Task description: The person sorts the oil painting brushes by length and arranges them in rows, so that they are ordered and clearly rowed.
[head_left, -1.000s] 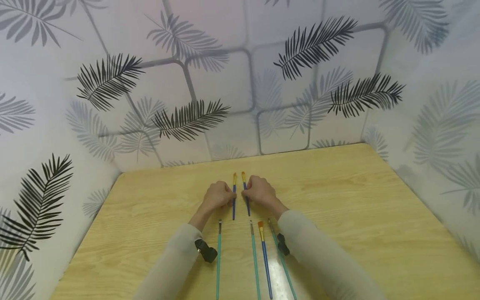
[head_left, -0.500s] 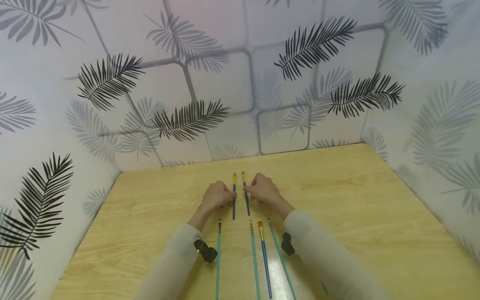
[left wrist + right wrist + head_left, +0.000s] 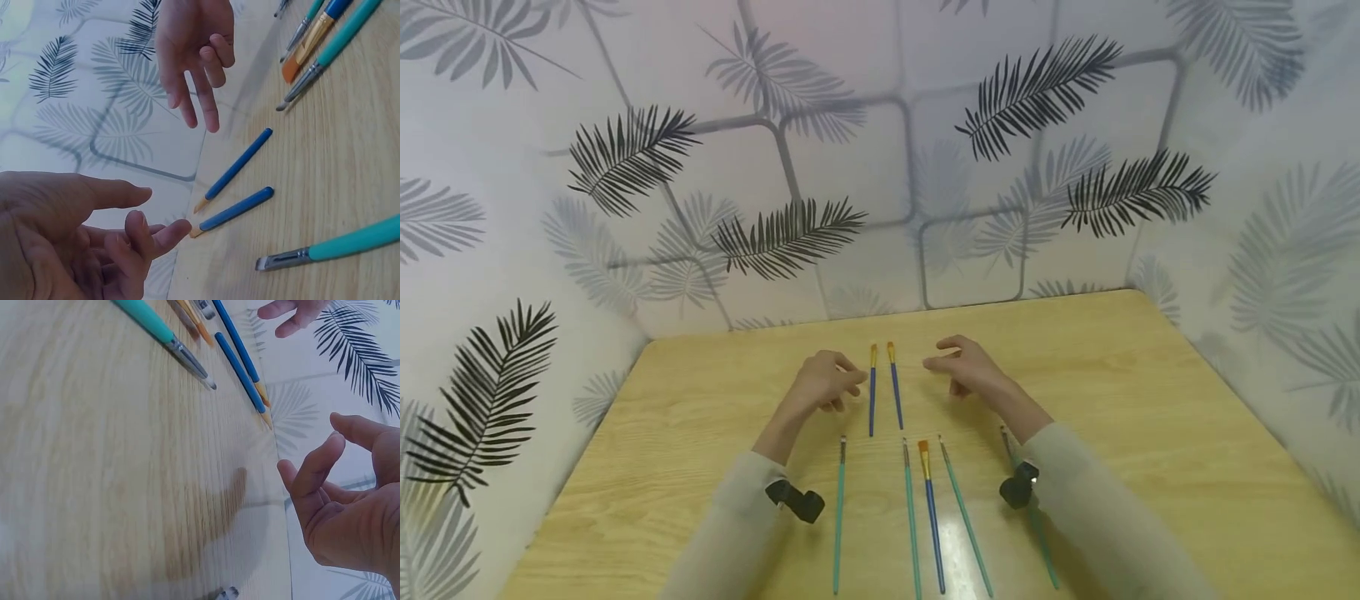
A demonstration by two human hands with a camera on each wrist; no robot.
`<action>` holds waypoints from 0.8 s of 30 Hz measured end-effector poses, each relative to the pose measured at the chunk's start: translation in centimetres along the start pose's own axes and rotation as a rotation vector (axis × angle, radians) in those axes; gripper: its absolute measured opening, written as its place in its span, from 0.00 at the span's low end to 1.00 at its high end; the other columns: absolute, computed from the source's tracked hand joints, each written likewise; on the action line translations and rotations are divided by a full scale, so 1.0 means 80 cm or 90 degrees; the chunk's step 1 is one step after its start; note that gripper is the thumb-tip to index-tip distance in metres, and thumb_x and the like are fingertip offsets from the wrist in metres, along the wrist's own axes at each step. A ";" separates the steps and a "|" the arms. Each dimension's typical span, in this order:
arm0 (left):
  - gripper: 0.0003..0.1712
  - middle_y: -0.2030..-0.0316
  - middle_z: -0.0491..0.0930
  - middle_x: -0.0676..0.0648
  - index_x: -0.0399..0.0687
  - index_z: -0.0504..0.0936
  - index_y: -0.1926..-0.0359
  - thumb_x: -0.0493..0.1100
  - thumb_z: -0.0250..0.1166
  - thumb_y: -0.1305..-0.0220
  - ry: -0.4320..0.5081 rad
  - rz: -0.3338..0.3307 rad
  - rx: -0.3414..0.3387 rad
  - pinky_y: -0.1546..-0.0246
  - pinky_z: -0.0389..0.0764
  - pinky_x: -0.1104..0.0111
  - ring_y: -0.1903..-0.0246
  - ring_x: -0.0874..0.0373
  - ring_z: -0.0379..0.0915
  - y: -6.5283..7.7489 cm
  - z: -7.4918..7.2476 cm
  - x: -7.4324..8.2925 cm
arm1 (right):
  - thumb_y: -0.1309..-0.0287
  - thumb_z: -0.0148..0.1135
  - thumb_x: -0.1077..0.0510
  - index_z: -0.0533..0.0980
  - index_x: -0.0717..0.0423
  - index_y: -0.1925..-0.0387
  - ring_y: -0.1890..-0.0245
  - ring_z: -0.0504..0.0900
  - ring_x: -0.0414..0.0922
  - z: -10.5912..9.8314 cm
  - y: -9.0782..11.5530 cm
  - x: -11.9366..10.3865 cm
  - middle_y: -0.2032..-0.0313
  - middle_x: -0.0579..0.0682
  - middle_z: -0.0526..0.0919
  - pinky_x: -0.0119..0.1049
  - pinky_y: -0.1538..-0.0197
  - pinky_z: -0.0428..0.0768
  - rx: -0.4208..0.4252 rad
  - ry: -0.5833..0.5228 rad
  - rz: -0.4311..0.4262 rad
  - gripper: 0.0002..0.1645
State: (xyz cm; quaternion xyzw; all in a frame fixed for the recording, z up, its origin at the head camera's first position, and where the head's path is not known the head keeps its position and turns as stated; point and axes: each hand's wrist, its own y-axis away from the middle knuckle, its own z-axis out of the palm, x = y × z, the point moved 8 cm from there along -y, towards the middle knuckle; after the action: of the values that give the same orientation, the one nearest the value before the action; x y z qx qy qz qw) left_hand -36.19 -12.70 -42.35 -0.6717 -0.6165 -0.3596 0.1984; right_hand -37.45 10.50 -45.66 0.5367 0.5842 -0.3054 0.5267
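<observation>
Withdrawn since the earlier frame, my left hand (image 3: 822, 382) and right hand (image 3: 967, 368) flank two short blue brushes (image 3: 896, 392) near the desk's (image 3: 1075, 358) far edge (head). Left wrist: left fingers (image 3: 167, 240) parted; release seems in hand. Right wrist: right fingers (image 3: 320, 464) loose, holding nothing; retreat without nudging seems called for.

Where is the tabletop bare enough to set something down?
Bare table shows left of the left hand and left sleeve, and right of the right hand and right sleeve, out to the edges. Crowded: between the sleeves, where teal brushes flank a blue brush; farther back, two smaller blue brushes lie between the hands.
</observation>
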 end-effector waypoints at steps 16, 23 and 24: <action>0.22 0.58 0.87 0.37 0.42 0.79 0.42 0.49 0.63 0.30 0.071 0.046 -0.019 0.82 0.81 0.63 0.85 0.50 0.77 0.023 -0.001 0.008 | 0.35 0.64 0.49 0.60 0.57 0.28 0.85 0.64 0.38 0.002 0.024 0.001 0.47 0.64 0.76 0.33 0.75 0.71 -0.032 -0.022 -0.009 0.40; 0.20 0.58 0.87 0.37 0.44 0.79 0.43 0.49 0.63 0.30 0.096 0.049 -0.021 0.83 0.79 0.63 0.84 0.44 0.77 0.037 -0.003 0.005 | 0.35 0.64 0.48 0.61 0.57 0.29 0.87 0.62 0.38 0.009 0.033 -0.003 0.57 0.59 0.77 0.32 0.78 0.68 -0.053 -0.011 -0.011 0.39; 0.20 0.58 0.87 0.37 0.44 0.79 0.43 0.49 0.63 0.30 0.098 0.050 -0.023 0.83 0.79 0.63 0.83 0.41 0.77 0.040 -0.003 0.005 | 0.35 0.64 0.48 0.61 0.57 0.29 0.87 0.61 0.38 0.010 0.034 -0.004 0.57 0.60 0.77 0.32 0.79 0.68 -0.057 -0.009 -0.011 0.39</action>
State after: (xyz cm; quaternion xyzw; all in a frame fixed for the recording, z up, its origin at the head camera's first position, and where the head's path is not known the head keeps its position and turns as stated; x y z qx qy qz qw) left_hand -33.17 -13.10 -41.30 -0.6693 -0.5659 -0.4130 0.2475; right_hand -34.66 10.35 -45.01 0.5053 0.5982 -0.2873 0.5516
